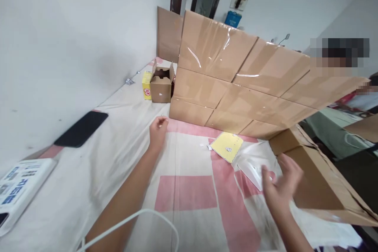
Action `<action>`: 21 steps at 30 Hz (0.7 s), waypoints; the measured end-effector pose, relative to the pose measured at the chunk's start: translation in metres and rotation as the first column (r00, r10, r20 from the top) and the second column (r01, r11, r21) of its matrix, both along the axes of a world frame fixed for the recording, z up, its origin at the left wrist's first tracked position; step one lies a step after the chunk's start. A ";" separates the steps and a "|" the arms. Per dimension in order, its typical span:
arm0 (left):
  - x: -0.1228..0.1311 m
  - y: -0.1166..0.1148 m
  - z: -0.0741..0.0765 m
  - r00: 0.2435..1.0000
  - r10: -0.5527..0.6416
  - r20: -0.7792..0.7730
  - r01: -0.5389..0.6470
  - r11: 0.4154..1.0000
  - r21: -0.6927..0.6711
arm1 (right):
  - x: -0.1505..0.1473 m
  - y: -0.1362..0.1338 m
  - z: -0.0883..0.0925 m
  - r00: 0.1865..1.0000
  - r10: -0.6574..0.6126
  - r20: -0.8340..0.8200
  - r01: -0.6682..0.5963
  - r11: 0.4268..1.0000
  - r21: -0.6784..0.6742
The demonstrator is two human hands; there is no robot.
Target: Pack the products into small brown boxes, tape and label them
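My left hand point(158, 129) is over the cloth near the foot of the cardboard panel, its fingers curled together; whatever they may pinch is too small to make out. My right hand point(282, 183), blurred by motion, has its thumb and fingers spread apart. Beside it lies a white object point(251, 173), partly hidden behind the thumb. A yellow card point(227, 146) with a small picture lies flat on the pink and white cloth point(189, 193), between my two hands. Tiny white scraps point(202, 145) are to the left of the card.
A tall taped cardboard panel point(236, 82) stands across the back, joined by a low cardboard side point(315, 177). Behind my left hand are a small brown box point(161, 88) and yellow box point(147, 86). At left lie a black phone point(82, 129) and white box point(23, 185). A white cable point(141, 212) crosses my left forearm.
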State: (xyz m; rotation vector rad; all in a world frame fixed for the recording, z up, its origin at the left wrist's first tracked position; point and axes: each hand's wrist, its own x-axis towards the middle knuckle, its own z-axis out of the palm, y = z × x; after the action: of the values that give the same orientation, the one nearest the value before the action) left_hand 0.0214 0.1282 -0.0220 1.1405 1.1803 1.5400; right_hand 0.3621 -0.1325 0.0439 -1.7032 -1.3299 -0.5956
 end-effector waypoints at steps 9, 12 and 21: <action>-0.059 0.186 0.004 0.959 0.255 0.126 -0.259 0.966 0.015 | -0.259 0.274 -0.018 0.464 0.733 -0.498 -0.872 0.477 -0.111; -0.066 0.205 -0.006 0.982 0.163 0.095 -0.173 0.979 0.111 | -0.296 0.350 -0.022 0.504 0.560 -0.658 -0.784 0.616 -0.077; -0.080 0.205 -0.004 0.985 0.171 -0.006 -0.166 0.966 0.197 | -0.313 0.393 -0.022 0.406 0.480 -0.778 -0.700 0.710 0.072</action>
State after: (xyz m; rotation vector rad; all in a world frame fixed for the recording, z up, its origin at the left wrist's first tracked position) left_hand -0.0587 0.3334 -0.0262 1.2134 1.1866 1.8098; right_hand 0.0496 0.2603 0.0216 -1.2486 -1.2625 0.7279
